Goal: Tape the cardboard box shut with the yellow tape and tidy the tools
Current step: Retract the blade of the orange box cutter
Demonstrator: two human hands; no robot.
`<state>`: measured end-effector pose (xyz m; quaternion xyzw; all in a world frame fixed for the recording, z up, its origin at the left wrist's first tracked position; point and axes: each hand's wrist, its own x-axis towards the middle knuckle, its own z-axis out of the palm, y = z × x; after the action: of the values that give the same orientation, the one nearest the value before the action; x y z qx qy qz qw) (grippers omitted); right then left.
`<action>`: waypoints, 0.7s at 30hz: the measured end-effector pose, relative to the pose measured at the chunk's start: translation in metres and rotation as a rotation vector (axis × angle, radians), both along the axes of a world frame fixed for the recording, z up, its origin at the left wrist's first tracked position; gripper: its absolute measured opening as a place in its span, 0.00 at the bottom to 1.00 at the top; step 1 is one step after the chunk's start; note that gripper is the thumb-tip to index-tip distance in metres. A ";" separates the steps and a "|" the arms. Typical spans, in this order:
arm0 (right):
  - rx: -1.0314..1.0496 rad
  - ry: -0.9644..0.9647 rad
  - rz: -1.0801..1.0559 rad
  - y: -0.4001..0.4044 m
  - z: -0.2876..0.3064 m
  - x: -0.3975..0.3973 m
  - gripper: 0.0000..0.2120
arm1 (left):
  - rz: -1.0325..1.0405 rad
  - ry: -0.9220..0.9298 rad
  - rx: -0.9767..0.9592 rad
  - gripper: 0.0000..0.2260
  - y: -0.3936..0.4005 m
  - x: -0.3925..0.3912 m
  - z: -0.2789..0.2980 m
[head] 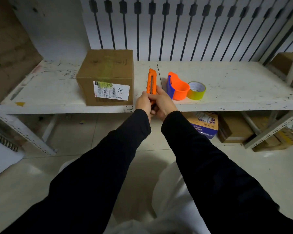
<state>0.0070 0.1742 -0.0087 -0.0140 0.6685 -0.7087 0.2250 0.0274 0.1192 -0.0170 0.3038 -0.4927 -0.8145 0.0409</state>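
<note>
- Both hands met at the front edge of the white shelf (227, 78), arms in black sleeves (201, 157).
- The left hand (143, 103) and the right hand (162, 103) were both wrapped around the lower end of an orange utility knife (151, 81), which pointed up and away over the shelf.
- The cardboard box (107, 70) sat closed on the shelf, just left of the knife, with a strip of yellow tape running over its top and down onto the white shipping label (111, 91) on its front face.
- An orange and blue tape dispenser (177, 86) stood just right of the knife.
- The yellow tape roll (196, 91) touched the dispenser's right side.
- More cartons (233, 130) lay on the floor under the shelf.
</note>
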 end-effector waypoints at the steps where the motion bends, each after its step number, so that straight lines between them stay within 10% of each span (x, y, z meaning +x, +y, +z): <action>1: 0.022 0.005 0.002 -0.001 0.000 -0.001 0.13 | 0.000 0.011 0.047 0.17 0.000 0.000 0.002; 10: -0.075 -0.230 -0.172 -0.006 -0.015 -0.020 0.10 | -0.047 0.081 0.268 0.10 -0.007 -0.006 0.001; 21: 0.278 -0.075 -0.158 -0.014 -0.039 -0.074 0.19 | -0.239 0.048 -0.024 0.18 -0.019 -0.048 -0.029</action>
<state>-0.0674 0.1599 -0.0474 0.0966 0.7502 -0.6250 0.1931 -0.0204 0.1003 -0.0458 0.2228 -0.5338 -0.8147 -0.0411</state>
